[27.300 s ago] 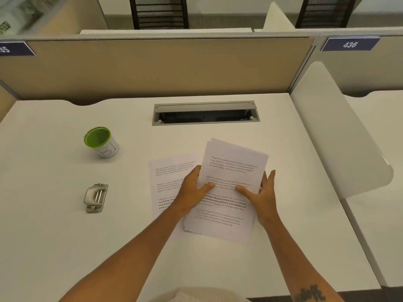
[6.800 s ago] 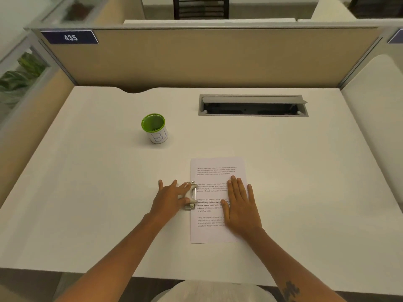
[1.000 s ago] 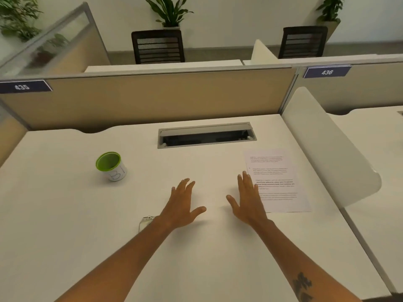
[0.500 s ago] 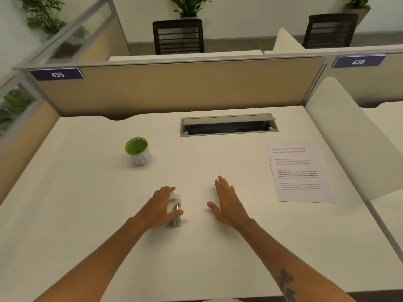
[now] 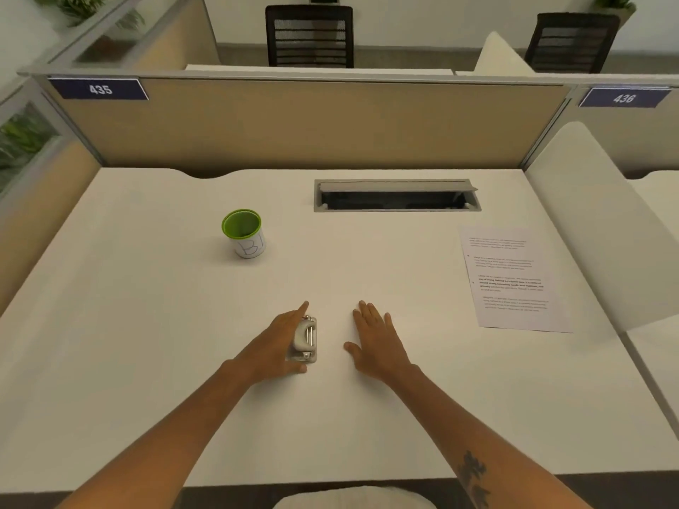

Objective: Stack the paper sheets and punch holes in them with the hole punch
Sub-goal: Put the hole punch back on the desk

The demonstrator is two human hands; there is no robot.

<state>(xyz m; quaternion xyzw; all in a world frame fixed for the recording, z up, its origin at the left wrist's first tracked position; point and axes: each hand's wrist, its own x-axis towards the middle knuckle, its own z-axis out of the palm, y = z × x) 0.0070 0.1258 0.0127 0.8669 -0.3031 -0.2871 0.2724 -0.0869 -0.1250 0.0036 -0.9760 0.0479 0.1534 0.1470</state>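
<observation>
We find the left hand (image 5: 281,341) wrapped around the left side of the hole punch (image 5: 305,339), index finger stretched along its far end and thumb at its near end, so the tool is gripped while it sits on the desk (image 5: 147,325). The right hand (image 5: 376,341) lies flat and spread just beside the punch, palm down on bare desk, holding nothing. A second ago both hands were open above the surface and the punch lay untouched near the left wrist; half a second ago the left hand had closed over it, and it now holds the tool near the desk centre. The paper sheets (image 5: 512,281) rest as one squared stack well apart at the right, near the side divider (image 5: 588,229) (small marks on the left margin suggest punched holes, though they are too small to confirm). We judge that punching is finished and the tool is being put away. A green-rimmed cup (image 5: 244,233) stands at far left, and the cable tray (image 5: 397,195) lies open beyond.
</observation>
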